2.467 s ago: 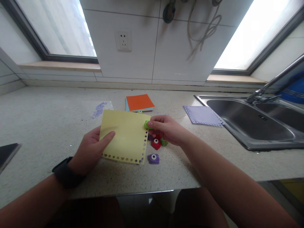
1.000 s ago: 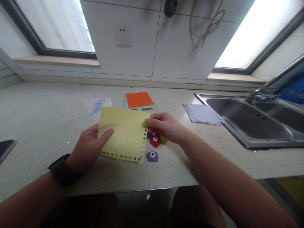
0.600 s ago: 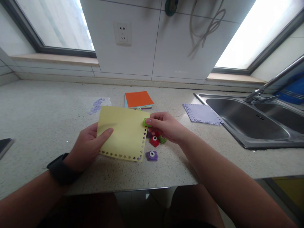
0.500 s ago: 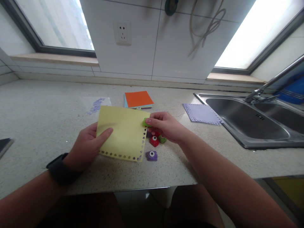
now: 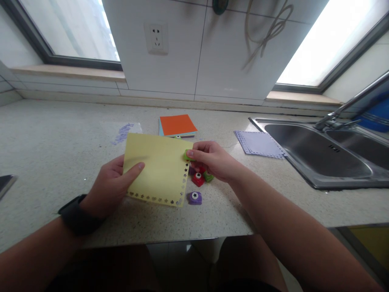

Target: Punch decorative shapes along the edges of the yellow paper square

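My left hand (image 5: 114, 182) grips the left edge of a yellow sheet of paper (image 5: 154, 166), thumb on top. Small star, heart and other shaped holes run along the sheet's bottom edge and up its right edge. My right hand (image 5: 214, 160) is closed on a green craft punch (image 5: 187, 154) at the sheet's right edge, above the topmost hole. Under and beside that hand lie a red punch (image 5: 198, 179) and another green punch (image 5: 208, 176). A purple punch (image 5: 195, 198) with a star on its button sits nearer the counter's front.
Orange paper (image 5: 178, 125) tops a stack of coloured sheets at the back. Lilac sheets with punched borders (image 5: 259, 144) lie against the steel sink (image 5: 316, 184). Purple paper scraps (image 5: 124, 134) are behind my left hand. A dark flat object (image 5: 6, 184) is at the far left.
The view has shifted slightly. Both hands keep their hold on the yellow paper and the green punch, with no other visible change.
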The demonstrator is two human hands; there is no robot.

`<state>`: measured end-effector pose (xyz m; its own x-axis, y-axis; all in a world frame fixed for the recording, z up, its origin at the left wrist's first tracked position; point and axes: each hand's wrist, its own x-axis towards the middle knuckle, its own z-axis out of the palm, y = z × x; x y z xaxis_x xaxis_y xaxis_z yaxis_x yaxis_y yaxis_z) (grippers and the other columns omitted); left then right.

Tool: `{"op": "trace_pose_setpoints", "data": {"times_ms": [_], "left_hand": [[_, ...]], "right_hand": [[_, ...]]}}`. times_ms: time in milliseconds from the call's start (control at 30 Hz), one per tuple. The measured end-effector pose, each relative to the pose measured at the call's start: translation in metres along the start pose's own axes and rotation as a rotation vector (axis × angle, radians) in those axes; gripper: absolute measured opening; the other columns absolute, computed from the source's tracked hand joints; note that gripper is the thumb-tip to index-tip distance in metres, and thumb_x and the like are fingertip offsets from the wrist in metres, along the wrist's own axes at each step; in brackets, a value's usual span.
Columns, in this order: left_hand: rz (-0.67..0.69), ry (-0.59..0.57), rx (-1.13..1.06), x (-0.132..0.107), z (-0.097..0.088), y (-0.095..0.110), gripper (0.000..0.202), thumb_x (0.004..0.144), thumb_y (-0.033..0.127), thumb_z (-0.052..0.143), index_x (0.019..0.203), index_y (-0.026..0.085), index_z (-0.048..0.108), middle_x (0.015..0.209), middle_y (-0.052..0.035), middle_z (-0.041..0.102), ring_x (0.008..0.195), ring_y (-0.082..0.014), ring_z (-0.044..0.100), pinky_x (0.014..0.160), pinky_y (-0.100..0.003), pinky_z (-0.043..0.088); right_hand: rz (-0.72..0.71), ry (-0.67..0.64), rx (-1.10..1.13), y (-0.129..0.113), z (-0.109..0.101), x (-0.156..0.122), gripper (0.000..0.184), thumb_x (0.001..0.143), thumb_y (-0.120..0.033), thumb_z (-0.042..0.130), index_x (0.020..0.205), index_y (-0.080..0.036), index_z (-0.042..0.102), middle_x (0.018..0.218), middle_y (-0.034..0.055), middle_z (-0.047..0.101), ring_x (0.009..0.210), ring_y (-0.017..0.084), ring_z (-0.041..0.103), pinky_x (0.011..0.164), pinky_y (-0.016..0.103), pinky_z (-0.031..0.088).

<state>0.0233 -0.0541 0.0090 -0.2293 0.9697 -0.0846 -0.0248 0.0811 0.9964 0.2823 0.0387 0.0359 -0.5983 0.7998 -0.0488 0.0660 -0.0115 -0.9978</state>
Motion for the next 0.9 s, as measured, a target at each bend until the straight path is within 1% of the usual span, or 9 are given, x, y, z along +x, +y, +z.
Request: {"op": "trace_pose_setpoints", "data": {"times_ms": [400, 600, 700, 900], "left_hand": [[0.019, 0.002, 0.026, 0.002, -0.001, -0.002, 0.043, 0.075, 0.044, 0.083, 0.113, 0.025, 0.075, 0.099, -0.0066, 0.083, 0.077, -0.0313, 0.078, 0.069, -0.044, 0.067], [0.033, 0.008, 0.033, 0.002, -0.001, -0.002, 0.041, 0.077, 0.042, 0.082, 0.114, 0.025, 0.075, 0.098, -0.0057, 0.083, 0.078, -0.0303, 0.079, 0.07, -0.043, 0.067], [0.043, 0.008, 0.055, 0.001, 0.0, -0.002, 0.041, 0.077, 0.042, 0.082, 0.114, 0.025, 0.075, 0.099, -0.0062, 0.083, 0.078, -0.031, 0.079, 0.071, -0.044, 0.067], [0.037, 0.013, 0.055, 0.001, 0.001, 0.0, 0.039, 0.077, 0.04, 0.081, 0.113, 0.025, 0.075, 0.099, -0.0057, 0.083, 0.08, -0.032, 0.079, 0.073, -0.046, 0.067]], "right_hand": [[-0.011, 0.013, -0.052, -0.005, 0.004, -0.002, 0.033, 0.091, -0.043, 0.068, 0.073, -0.018, 0.058, 0.056, -0.0031, 0.056, 0.045, 0.008, 0.05, 0.038, 0.02, 0.034], [0.015, 0.063, -0.118, -0.011, 0.01, -0.004, 0.03, 0.094, -0.038, 0.063, 0.073, -0.018, 0.056, 0.059, -0.0032, 0.054, 0.049, 0.008, 0.05, 0.042, 0.02, 0.037], [-0.002, 0.086, -0.148, -0.009, 0.011, -0.003, 0.031, 0.095, -0.036, 0.061, 0.071, -0.018, 0.056, 0.06, -0.0024, 0.054, 0.051, 0.009, 0.051, 0.045, 0.022, 0.038], [-0.007, 0.076, -0.138, -0.006, 0.01, -0.001, 0.031, 0.096, -0.039, 0.061, 0.073, -0.019, 0.056, 0.062, -0.0013, 0.055, 0.053, 0.011, 0.053, 0.046, 0.024, 0.039]]}}
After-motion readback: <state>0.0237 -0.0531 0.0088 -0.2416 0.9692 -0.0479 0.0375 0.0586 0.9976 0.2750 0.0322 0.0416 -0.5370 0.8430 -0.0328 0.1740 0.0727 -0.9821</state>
